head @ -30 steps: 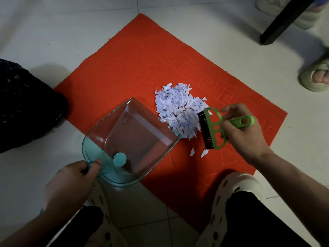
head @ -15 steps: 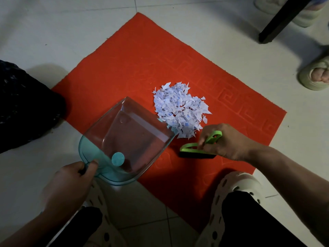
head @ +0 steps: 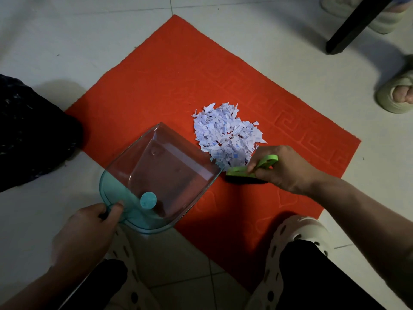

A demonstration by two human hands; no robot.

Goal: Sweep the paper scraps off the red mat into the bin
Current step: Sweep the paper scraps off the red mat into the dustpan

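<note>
Pale tiled floor [head: 67,41] fills the view, and the red mat [head: 167,74] lies on it cornerwise, one corner pointing far. At the left edge sits a dark, speckled bag-like shape [head: 29,135], its right side touching the mat's left corner; whether it is the bin cannot be told.

A clear teal dustpan [head: 169,166] rests with its open lip on the mat and its handle end over the bare floor. The paper scraps [head: 225,133] are heaped in one pile near the mat's middle, and the pile's near-left edge touches the pan's lip. No scraps show inside the pan.

The left hand [head: 87,229] is curled round the dustpan's handle, thumb on top. The right hand [head: 283,168] grips the green brush [head: 240,171], which sits bristles down on the mat at the pile's near-right edge, just beside the corner of the pan's lip.

A pale perforated shoe [head: 297,233] stands on the mat's near edge. At far right are a sandalled foot [head: 395,95] and a dark furniture leg [head: 348,30].
</note>
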